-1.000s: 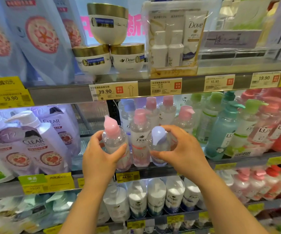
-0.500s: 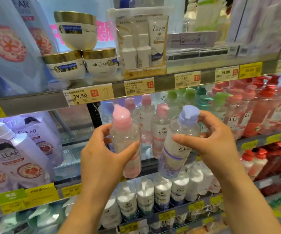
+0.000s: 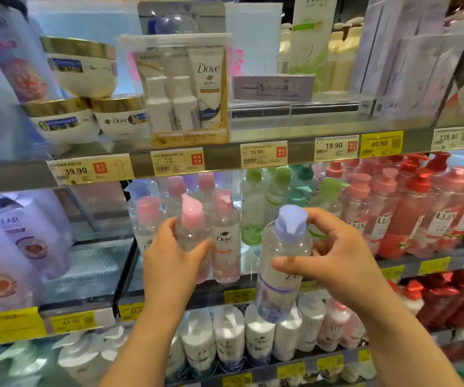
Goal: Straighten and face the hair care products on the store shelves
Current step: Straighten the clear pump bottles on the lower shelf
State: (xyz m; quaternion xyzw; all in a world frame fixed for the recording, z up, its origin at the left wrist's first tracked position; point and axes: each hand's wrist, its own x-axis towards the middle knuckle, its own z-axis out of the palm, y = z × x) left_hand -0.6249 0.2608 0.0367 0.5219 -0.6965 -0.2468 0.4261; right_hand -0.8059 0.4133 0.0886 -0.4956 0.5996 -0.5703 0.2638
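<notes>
At nine o'clock we see the Clear pouches [image 3: 21,241] on the middle shelf [image 3: 91,277]. Our left hand [image 3: 173,261] wraps a pink-capped bottle [image 3: 193,233], standing on that shelf just beside another pink Dove bottle [image 3: 225,241] at its three o'clock. Our right hand [image 3: 334,263] grips a lilac-capped bottle [image 3: 282,263], thumb across its front, tilted and lifted out in front of the shelf edge. At three o'clock stand red Lux bottles [image 3: 420,213].
</notes>
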